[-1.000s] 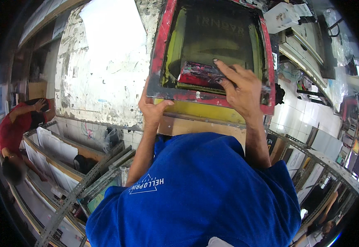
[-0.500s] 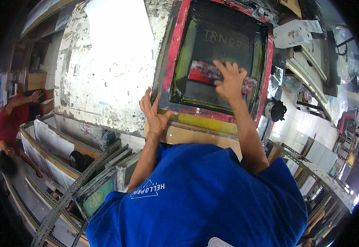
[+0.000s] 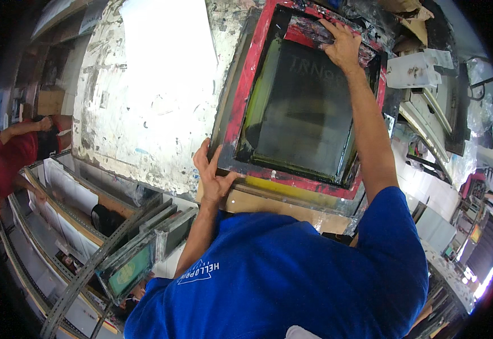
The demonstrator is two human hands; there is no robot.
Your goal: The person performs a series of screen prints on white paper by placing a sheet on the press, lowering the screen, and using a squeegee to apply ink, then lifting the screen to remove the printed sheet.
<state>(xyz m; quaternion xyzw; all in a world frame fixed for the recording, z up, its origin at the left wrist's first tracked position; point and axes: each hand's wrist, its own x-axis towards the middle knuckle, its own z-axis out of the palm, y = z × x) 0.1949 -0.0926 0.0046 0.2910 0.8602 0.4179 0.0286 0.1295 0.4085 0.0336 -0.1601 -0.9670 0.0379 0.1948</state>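
Note:
A red-framed printing screen with a dark mesh lies on the paint-stained table. My right hand is stretched to the screen's far end, gripping an ink-smeared squeegee pressed on the mesh. My left hand clamps the frame's near left corner, thumb on top. A white sheet lies on the table to the left of the screen.
A person in a red shirt stands at far left by metal racks holding framed screens and white sheets. A white plastic container and cluttered shelves sit to the right of the screen. My blue shirt fills the lower frame.
My right hand has pushed the squeegee from the near end of the mesh up to the far end. My left hand stays on the frame corner.

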